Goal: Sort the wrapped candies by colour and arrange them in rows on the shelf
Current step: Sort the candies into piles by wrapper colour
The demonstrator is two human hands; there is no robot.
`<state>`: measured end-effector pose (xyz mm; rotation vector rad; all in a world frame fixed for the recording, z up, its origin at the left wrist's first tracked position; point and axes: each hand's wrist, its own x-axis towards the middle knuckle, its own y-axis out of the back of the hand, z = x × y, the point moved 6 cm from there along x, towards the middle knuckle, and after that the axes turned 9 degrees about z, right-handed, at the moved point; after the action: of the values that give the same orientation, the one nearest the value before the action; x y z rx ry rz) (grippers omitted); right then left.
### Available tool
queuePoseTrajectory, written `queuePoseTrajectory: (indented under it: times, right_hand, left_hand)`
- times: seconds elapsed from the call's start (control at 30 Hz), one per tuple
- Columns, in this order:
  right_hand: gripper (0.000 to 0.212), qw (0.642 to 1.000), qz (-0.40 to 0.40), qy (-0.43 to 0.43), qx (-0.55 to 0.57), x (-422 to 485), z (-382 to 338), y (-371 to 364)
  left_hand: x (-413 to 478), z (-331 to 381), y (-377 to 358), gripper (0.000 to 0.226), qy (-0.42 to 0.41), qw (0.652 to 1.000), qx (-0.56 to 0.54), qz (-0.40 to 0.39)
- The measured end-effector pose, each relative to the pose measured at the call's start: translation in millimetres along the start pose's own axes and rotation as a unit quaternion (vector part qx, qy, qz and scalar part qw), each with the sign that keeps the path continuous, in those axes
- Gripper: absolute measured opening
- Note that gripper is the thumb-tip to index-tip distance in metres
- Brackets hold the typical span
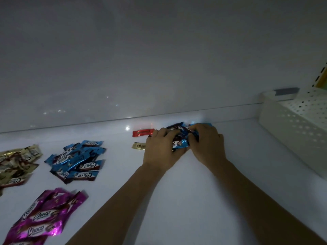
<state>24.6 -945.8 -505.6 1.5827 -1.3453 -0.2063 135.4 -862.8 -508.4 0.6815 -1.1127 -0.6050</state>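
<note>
Both hands meet over a small bunch of blue wrapped candies (182, 138) near the back of the white shelf (177, 191). My left hand (159, 149) curls its fingers over the bunch from the left. My right hand (207, 142) grips it from the right. A red candy (142, 133) and a cream candy (138, 146) lie just left of my left hand. Further left lie sorted heaps: blue candies (77, 160), gold candies (16, 165) and magenta candies (44, 216).
The glossy white back wall (159, 68) rises right behind the hands. A white perforated divider (292, 128) closes the shelf on the right. The heaps fill the left part of the shelf.
</note>
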Motion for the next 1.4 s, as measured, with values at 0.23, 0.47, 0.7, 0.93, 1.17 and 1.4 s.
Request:
queuePoseTrajectory:
  times: [0.23, 0.47, 0.7, 0.93, 1.17, 1.4]
  right_hand:
    - [0.030, 0.998, 0.030, 0.001, 0.047, 1, 0, 2]
    - [0.043, 0.979, 0.126, 0.061, 0.147, -2, -9, 20]
    - [0.050, 0.950, 0.040, 0.088, 0.296, -12, -34, 27]
    - [0.011, 0.952, -0.008, 0.103, 0.286, -24, -47, 25]
    - [0.029, 0.919, -0.029, 0.136, 0.369, -40, -58, 21]
    - [0.032, 0.903, -0.111, 0.162, 0.383, -57, -152, 21]
  left_hand:
    - [-3, -1, 17, 0.038, 0.030, 0.997, -0.063, 0.037]
    - [-7, -11, 33, 0.036, 0.134, 0.969, -0.190, 0.086]
    - [-14, -22, 58, 0.031, 0.171, 0.944, -0.275, 0.066]
    - [-32, -29, 69, 0.022, 0.210, 0.928, -0.304, 0.045]
    - [-55, -47, 117, 0.008, 0.300, 0.878, -0.355, 0.114]
    - [-83, -70, 178, 0.004, 0.336, 0.845, -0.379, 0.172]
